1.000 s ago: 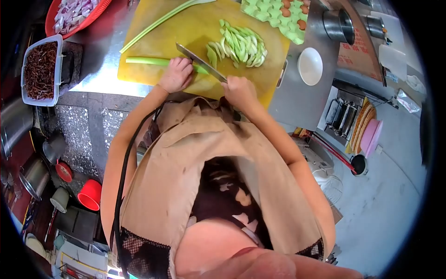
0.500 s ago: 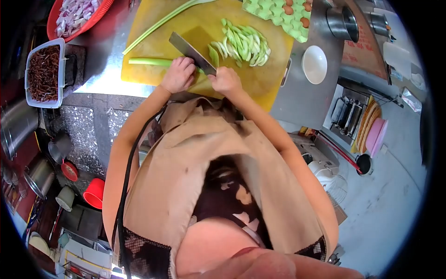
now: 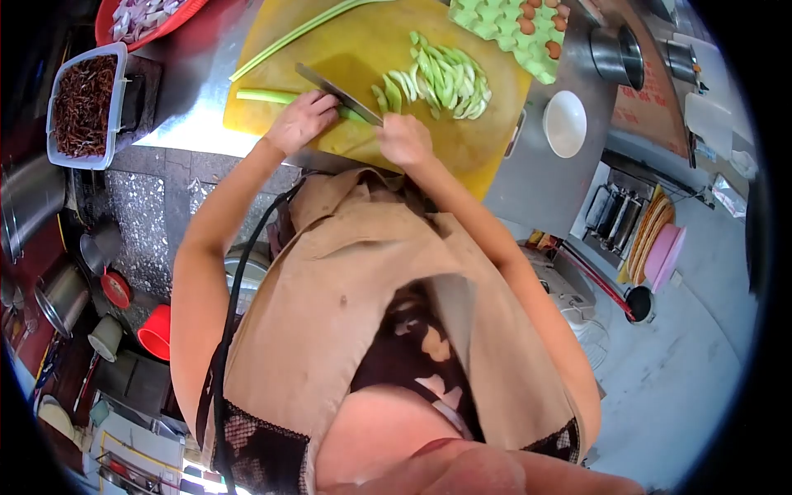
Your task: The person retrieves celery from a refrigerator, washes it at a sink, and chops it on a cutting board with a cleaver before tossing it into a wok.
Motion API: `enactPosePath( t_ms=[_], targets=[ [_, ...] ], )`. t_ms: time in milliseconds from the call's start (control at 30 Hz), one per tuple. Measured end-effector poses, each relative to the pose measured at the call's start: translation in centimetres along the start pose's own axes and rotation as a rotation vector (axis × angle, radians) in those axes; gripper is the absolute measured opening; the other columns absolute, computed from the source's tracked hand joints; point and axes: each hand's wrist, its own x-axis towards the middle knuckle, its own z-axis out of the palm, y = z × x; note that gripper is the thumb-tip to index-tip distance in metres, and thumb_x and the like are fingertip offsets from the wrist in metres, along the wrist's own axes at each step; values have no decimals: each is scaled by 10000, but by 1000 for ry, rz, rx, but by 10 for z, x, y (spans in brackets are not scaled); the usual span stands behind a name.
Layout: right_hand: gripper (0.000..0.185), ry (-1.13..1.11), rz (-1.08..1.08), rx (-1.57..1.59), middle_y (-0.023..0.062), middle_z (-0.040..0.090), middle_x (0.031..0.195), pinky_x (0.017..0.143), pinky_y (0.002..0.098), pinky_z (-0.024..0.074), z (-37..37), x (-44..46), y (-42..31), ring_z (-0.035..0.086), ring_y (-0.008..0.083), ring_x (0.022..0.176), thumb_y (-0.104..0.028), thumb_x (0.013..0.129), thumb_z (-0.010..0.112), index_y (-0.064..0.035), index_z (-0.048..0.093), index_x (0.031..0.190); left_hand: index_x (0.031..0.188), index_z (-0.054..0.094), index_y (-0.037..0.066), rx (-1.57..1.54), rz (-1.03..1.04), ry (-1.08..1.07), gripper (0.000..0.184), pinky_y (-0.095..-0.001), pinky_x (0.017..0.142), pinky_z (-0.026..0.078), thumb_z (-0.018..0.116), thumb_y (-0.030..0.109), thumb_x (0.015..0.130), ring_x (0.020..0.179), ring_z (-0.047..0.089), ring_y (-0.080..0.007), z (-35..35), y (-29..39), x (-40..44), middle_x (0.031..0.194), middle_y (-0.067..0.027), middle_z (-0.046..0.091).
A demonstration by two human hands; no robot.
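Observation:
My right hand (image 3: 404,139) is closed round the handle of a cleaver (image 3: 338,93), whose blade slants up to the left over the yellow cutting board (image 3: 487,157). Just left of the blade, my left hand (image 3: 304,121) presses on a green stalk (image 3: 266,96) with its fingers curled. A short bit of the stalk shows beyond the blade. Sliced green pieces (image 3: 450,78) lie in a heap on the board, right of the cleaver. Another long stalk (image 3: 301,35) rests along the board's upper left.
At the left are a tub of dark reddish strips (image 3: 83,106) and a red basket (image 3: 176,22) of chopped purple pieces. A green egg tray (image 3: 495,26), a white bowl (image 3: 565,124) and a metal pot (image 3: 615,56) stand to the right.
The cleaver and my right hand have moved left, close to my left hand. A further slice lies beside the heap. The whole view has shifted slightly.

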Motion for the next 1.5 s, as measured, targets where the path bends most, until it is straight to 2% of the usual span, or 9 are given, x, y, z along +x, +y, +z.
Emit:
enactPosePath(
  t_ms=[67, 200, 300, 667, 733, 1067, 1133, 1233, 1500],
  targets=[
    [263, -1, -53, 102, 250, 632, 816, 731, 496, 486, -7, 7, -8, 609, 434, 809, -279, 837, 571, -28, 646, 859, 836, 592, 55, 18, -1, 29, 136, -323, 768, 475, 559, 123, 722, 884, 528, -230, -1, -2, 1, 967, -71, 548],
    [228, -156, 15, 4, 268, 633, 857, 728, 484, 506, -30, -1, -6, 625, 424, 837, -221, 808, 547, -15, 645, 823, 838, 603, 61, 46, 3, 78, 145, -317, 765, 491, 564, 116, 709, 899, 543, -230, 9, -3, -6, 984, -63, 560],
    [243, -46, -29, 98, 243, 644, 842, 720, 481, 506, 10, 14, -5, 630, 420, 821, -248, 812, 569, -22, 655, 836, 846, 607, 61, 42, 11, 89, 159, -317, 764, 497, 567, 112, 700, 911, 550, -231, 12, -2, -8, 990, -63, 563],
    [249, -23, -36, 143, 247, 641, 824, 700, 479, 502, 6, 24, -23, 630, 411, 801, -247, 789, 593, -2, 640, 785, 893, 586, 56, -42, -3, 28, 188, -333, 814, 484, 557, 90, 710, 949, 547, -260, -2, -7, -14, 1002, -88, 561],
    [279, -36, -32, 191, 258, 625, 804, 705, 483, 482, 4, 22, -23, 612, 429, 795, -264, 803, 613, 14, 640, 805, 920, 578, 55, 4, -222, 107, 202, -346, 852, 465, 543, 79, 723, 967, 541, -276, -12, -11, -22, 1022, -95, 561],
    [230, -84, 14, 45, 254, 626, 823, 723, 491, 481, -28, -18, -12, 607, 431, 817, -240, 817, 559, -22, 631, 831, 893, 610, 45, -1, -18, 46, 194, -323, 804, 481, 556, 86, 711, 949, 551, -238, 2, 4, -11, 1027, -72, 578],
    [191, -156, 8, -18, 227, 651, 866, 734, 488, 497, -14, -5, -10, 628, 413, 849, -173, 785, 534, -39, 655, 845, 899, 615, 42, 0, -29, 60, 203, -327, 804, 483, 552, 96, 713, 945, 550, -241, 6, 3, -13, 1024, -76, 577],
    [192, -40, -61, 71, 220, 652, 864, 726, 490, 501, 4, 9, -19, 627, 417, 841, -175, 783, 536, -30, 651, 833, 904, 617, 38, -3, -29, 66, 213, -330, 798, 485, 549, 108, 715, 940, 550, -245, 9, 4, -17, 1026, -79, 578],
    [201, -86, -22, 85, 227, 648, 849, 714, 484, 502, 4, 7, -24, 628, 406, 825, -223, 792, 570, -36, 645, 790, 898, 600, 46, -36, -29, 86, 208, -340, 781, 482, 555, 89, 700, 929, 550, -263, 7, 2, -20, 1027, -87, 577]
  ],
)
